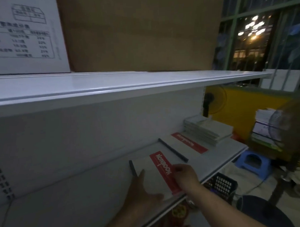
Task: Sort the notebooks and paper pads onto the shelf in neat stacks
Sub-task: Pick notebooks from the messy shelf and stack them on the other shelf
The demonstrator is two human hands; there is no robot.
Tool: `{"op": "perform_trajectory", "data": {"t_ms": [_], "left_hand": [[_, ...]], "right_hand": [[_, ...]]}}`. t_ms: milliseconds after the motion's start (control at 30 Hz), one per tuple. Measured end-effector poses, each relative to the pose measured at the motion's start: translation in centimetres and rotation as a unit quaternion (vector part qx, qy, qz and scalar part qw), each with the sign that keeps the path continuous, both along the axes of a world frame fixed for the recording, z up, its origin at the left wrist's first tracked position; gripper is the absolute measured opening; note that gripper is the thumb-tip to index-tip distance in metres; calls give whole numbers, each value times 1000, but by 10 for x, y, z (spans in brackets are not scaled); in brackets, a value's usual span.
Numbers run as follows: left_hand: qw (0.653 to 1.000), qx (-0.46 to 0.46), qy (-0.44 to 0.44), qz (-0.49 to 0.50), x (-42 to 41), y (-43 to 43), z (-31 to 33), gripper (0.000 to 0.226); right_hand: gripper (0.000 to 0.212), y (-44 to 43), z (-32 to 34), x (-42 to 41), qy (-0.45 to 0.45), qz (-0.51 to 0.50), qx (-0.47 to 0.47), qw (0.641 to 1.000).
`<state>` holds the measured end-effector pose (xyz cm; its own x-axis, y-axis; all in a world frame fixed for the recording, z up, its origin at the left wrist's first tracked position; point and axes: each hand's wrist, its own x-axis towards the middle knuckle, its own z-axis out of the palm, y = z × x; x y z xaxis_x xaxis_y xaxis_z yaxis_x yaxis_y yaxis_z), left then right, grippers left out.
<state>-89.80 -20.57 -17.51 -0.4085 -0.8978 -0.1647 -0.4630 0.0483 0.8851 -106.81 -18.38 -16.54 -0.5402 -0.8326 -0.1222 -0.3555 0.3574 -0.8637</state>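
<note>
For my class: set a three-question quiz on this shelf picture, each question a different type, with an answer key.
1. True or false: the left hand and the right hand both touch the near notebook.
2. Multiple choice: the band on its cover is A) blue, B) red, C) green.
3. Short answer: how many red-banded notebooks lie on the shelf?

Key: 1 true. 2 B. 3 two: the near notebook and the second notebook.
</note>
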Motion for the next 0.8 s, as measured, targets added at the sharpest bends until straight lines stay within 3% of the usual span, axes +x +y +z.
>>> {"op": "perform_trajectory", "data": {"t_ms": [67, 200, 300, 500, 567, 700, 800], "left_hand": [[993, -70, -92, -6, -21, -16, -5, 117], [954, -182, -238, 8, -43, -38, -21, 94], [927, -261, -262, 65, -50, -39, -34, 79], [920, -264, -271, 100, -50, -45, -40, 72], [926, -256, -257, 104, -50, -45, -40, 64], [937, -248, -218, 112, -52, -44, -36, 81], [934, -257, -224, 102, -51, -43, -35, 86]], "right_hand": [[27, -23, -3, -22, 60, 34, 16, 998], [26, -59, -6, -55, 133, 80, -22, 988], [21, -79, -9, -66, 174, 127, -18, 976], [26, -89, -22, -73, 237, 216, -22, 947], [43, -86, -24, -79, 253, 265, -3, 931], [113, -71, -22, -87, 272, 346, 59, 896], [120, -63, -30, -82, 285, 344, -8, 895]]}}
